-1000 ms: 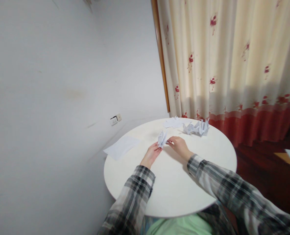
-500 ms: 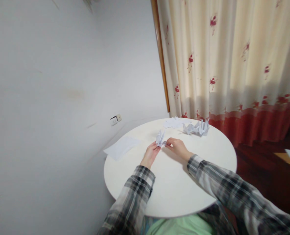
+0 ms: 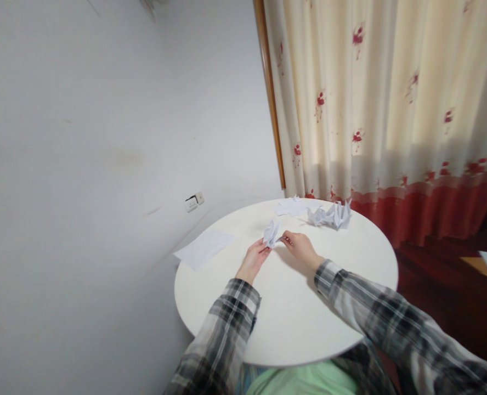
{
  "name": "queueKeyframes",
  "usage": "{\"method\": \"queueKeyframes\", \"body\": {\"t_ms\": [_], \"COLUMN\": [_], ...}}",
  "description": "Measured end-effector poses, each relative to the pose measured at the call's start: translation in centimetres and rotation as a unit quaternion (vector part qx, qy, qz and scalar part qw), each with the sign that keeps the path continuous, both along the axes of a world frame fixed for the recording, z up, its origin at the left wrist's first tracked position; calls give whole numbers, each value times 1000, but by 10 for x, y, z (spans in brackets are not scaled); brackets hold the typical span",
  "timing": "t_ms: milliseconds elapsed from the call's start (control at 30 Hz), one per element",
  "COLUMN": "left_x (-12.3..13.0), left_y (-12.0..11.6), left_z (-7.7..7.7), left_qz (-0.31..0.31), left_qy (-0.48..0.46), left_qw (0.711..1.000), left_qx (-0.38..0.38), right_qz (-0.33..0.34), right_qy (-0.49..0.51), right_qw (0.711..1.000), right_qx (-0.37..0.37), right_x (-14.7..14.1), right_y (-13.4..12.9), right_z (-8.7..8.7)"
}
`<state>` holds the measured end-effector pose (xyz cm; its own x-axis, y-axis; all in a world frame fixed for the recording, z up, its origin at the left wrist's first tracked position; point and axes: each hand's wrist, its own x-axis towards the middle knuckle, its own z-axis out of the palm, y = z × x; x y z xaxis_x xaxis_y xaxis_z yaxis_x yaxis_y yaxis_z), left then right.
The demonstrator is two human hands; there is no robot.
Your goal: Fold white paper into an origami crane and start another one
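Holding the folded paper figure over the round white table, with its lower part pinched in the grip of the left hand. Pinching the figure's narrow end in the nearly closed grip of the right hand. Well apart from the flat paper sheet and the folded paper pieces.

- Round white desk, folded white paper
- Black, grey and white plaid fabric sleeves
- Long cream fabric curtain: red floral motifs, red lower band
- Pale green fabric garment
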<state>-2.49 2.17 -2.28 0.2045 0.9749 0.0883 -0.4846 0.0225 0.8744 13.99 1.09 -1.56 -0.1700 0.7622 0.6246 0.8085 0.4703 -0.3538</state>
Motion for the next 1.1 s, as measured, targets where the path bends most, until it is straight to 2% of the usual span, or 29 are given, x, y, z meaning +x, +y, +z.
{"method": "queueKeyframes", "body": {"t_ms": [133, 300, 500, 900, 1100], "left_x": [1, 1, 1, 2, 3], "left_y": [-3, -5, -6, -11, -12], "left_z": [2, 4, 3, 6, 7], "left_qz": [16, 30, 36, 60, 77], "left_qy": [11, 19, 29, 48, 68], "left_qw": [1000, 999, 999, 997, 995], "left_qx": [0, -3, 1, 10, 9], "right_qz": [5, 62, 120, 158, 166], "right_qy": [43, 147, 283, 444, 465], "right_qw": [999, 984, 939, 838, 819], "right_qx": [-22, -75, -153, -276, -292], "right_x": [0, -2, -4, -5, -4], "right_y": [2, 7, 11, 7, 2], "right_z": [-1, -4, -5, 1, 4]}}
